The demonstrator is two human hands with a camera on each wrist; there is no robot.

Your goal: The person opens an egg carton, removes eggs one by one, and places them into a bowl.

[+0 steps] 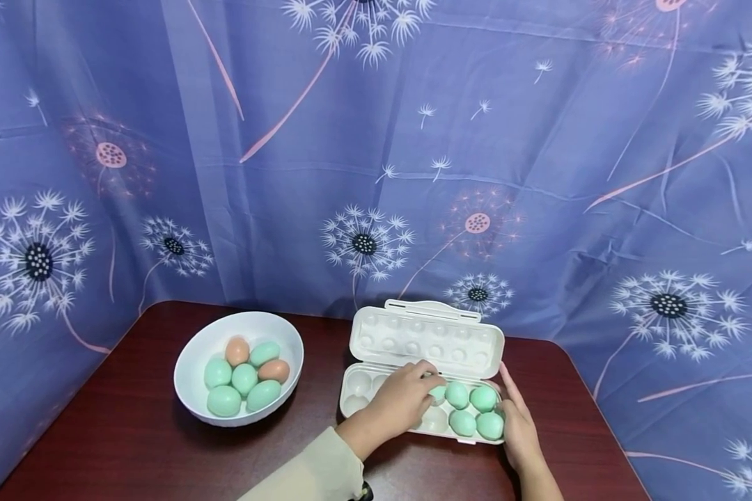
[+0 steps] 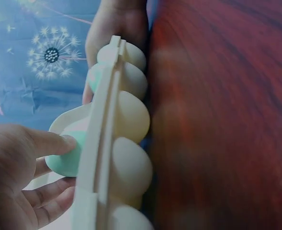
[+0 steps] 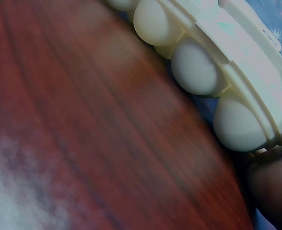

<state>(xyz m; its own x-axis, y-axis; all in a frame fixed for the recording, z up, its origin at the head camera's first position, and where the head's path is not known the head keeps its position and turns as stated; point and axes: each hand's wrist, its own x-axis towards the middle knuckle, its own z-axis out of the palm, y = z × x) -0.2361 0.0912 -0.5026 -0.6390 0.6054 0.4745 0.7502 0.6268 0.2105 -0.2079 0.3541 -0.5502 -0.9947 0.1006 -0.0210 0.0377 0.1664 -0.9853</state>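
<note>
A white egg carton (image 1: 388, 433) lies with its lid (image 1: 426, 341) raised at the back. Several green eggs (image 1: 483, 398) fill cups at its right end. My left hand (image 1: 397, 400) reaches over the carton and pinches another green egg (image 2: 66, 160) between thumb and fingers, at the back row beside the other eggs. In the left wrist view, the carton's wall hides that egg's lower part. My right hand (image 1: 519, 421) grips the carton's right end, one finger stretched up along the side; part of this hand shows at the edge of the right wrist view (image 3: 272, 184).
A white bowl (image 1: 191, 393) stands to the left on the dark red wooden table (image 1: 131, 417). It holds several green eggs (image 1: 224, 401) and two brown eggs (image 1: 273, 370). Behind the table hangs a blue curtain (image 1: 276, 229) with dandelion prints.
</note>
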